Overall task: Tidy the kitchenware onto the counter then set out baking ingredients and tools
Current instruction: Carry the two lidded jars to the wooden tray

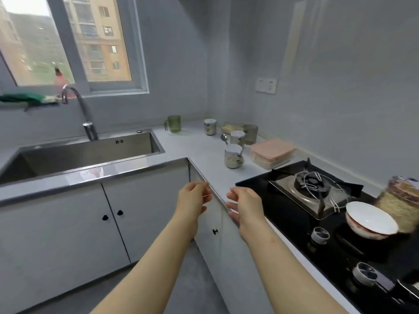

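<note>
A black hob [294, 223] is set into the pale table [199, 146]. Beyond the hob are placed a pink-lidded box [272, 151], white-capped jars [233, 155] and a green mug [174, 123].

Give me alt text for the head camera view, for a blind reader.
An empty left hand and right hand hover at the inner corner of an L-shaped kitchen counter. A sink lies left under a window; jars, a green mug and a pink box stand behind, and a white bowl sits on the stove.

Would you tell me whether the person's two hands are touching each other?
Apart. The head view shows a plain gap between left hand and right hand, the counter edge visible in it.
</note>
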Available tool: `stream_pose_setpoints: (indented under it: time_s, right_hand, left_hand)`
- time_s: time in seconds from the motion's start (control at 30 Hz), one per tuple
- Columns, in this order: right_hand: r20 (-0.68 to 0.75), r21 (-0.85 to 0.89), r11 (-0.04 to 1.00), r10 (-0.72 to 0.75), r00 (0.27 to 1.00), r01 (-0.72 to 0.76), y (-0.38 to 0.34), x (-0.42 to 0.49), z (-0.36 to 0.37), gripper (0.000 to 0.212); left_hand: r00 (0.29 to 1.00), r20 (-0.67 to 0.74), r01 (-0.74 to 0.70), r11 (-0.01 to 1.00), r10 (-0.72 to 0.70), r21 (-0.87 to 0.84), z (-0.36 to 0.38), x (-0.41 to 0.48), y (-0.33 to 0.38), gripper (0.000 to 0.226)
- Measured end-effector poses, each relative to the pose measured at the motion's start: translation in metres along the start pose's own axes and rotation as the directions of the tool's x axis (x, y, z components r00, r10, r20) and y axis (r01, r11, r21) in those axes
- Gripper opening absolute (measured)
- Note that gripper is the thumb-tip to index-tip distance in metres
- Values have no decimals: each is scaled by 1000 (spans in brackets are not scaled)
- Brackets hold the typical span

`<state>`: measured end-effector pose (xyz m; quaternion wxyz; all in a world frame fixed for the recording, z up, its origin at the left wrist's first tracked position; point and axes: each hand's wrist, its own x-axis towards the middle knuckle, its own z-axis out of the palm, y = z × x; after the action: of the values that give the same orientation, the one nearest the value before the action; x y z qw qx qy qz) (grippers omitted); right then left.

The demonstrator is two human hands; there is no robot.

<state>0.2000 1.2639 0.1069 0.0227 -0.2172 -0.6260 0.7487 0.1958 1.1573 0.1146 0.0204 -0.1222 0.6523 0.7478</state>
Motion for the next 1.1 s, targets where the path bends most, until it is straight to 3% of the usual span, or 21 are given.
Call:
stream_pose_setpoints:
  time_s: [0.3, 0.77, 1.1]
  right_hand:
    - [132, -19, 1000, 12, 991, -10, -8, 107, 104, 17]
    - [174, -79, 995, 75, 982, -62, -50, 327, 234, 11]
    - [-60, -44, 993, 106, 993, -108, -58, 457, 278, 11]
  left_hand:
    - [990, -135, -29, 1000, 30, 12, -49, 124, 20, 15]
    - [982, -188, -17, 1000, 21, 21, -60, 371, 72, 17]
    - [998, -2, 60, 994, -60, 93, -46, 537, 75, 18]
